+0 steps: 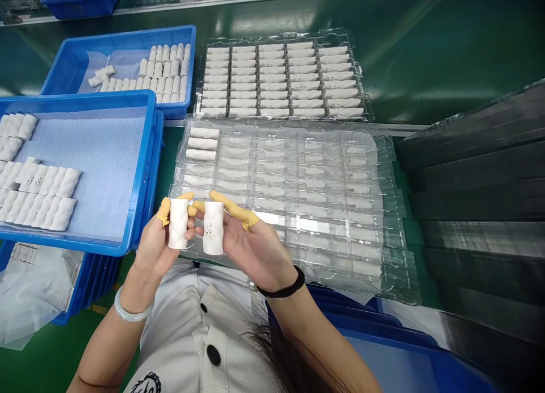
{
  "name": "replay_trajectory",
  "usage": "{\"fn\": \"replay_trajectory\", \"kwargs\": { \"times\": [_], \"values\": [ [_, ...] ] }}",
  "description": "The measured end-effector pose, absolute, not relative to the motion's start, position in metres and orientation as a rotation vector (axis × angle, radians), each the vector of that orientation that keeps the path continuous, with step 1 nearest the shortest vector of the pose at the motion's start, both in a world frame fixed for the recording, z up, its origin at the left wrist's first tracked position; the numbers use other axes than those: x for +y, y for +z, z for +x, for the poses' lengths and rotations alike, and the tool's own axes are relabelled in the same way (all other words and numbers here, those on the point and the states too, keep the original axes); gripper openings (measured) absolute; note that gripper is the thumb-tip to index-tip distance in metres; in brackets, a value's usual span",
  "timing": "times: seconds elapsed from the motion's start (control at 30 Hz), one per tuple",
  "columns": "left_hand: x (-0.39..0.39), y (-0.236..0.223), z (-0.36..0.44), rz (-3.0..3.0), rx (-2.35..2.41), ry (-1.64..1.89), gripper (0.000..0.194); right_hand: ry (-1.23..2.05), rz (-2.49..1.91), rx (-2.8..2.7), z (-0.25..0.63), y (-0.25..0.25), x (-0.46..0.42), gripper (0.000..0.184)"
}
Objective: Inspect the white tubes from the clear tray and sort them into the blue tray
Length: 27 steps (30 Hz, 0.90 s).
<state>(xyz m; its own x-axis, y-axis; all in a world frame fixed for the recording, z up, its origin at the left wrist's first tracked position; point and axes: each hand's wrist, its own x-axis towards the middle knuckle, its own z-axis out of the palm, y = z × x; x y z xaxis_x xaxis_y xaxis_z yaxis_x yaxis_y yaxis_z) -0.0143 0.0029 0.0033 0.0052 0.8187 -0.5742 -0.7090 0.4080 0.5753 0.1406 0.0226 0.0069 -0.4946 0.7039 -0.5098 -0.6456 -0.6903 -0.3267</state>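
Observation:
My left hand (157, 245), with yellow finger cots on its fingertips, is closed around a plain white wavy cylinder (177, 224) held upright. A second white wavy cylinder (213, 228), with small dark markings on its side, is gripped upright in my right hand (258, 245), which also wears finger cots. The two pieces are side by side, slightly apart. Under and beyond my hands lies a stack of clear plastic trays (276, 133). Three white cylinders (203, 143) rest in the top tray's back left slots; whitish shapes show through from the layers below.
To the left, a blue bin (123, 242) holds rows of white cylinders. Behind it is another blue bin (192, 46) with more pieces. A filled clear tray (259, 78) lies at the back. Dark stacked panels (481, 211) rise on the right; blue bins (395, 347) sit below the edge.

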Motion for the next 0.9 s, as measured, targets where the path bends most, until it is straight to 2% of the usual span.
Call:
{"fn": "replay_trajectory", "kwargs": {
  "times": [0.2, 0.57, 0.8, 0.9],
  "values": [
    [0.005, 0.005, -0.011, 0.128, 1.017, 1.219, 0.046, 2.173, -0.844, -0.15, 0.14, 0.005, 0.022, 0.031],
    [0.014, 0.0, 0.0, 0.123, 1.058, 1.172, 0.04, 2.132, -0.801, -0.185, 0.145, -0.008, 0.029, 0.02],
    [0.028, -0.013, 0.005, 0.32, 1.416, 1.054, 0.047, 2.151, -1.039, -0.189, 0.155, -0.016, 0.036, 0.018],
    [0.042, -0.019, 0.004, 0.588, 1.568, 1.12, 0.034, 2.131, -1.112, -0.315, 0.165, -0.015, 0.04, 0.019]
  ]
}}
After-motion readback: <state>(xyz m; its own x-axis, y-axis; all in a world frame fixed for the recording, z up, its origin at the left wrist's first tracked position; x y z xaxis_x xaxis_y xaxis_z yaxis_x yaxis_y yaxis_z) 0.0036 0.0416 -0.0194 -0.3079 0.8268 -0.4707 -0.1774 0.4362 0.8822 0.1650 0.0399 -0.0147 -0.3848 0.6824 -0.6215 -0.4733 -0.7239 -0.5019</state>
